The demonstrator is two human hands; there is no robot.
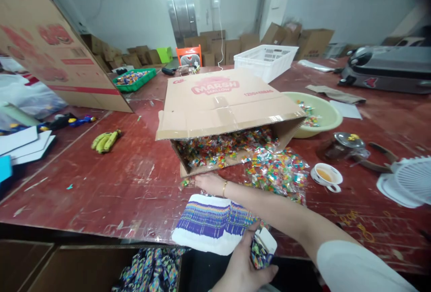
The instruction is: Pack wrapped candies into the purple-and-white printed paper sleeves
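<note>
A cardboard carton printed "MARSH MALLOW" lies on its side on the red table, and several bright wrapped candies spill from its mouth. My right hand, a gold bracelet on the wrist, reaches across to the carton's lower flap. Its fingers lie flat, with the tips at a few loose candies. My left hand is at the table's near edge and holds a small colourful printed box with its white flap open. A stack of flat purple-striped box blanks lies between my hands.
Bananas lie to the left. A green bowl with candies, a glass teapot, a cup of tea and a white fan stand to the right. A white basket and a big cardboard sheet are further back.
</note>
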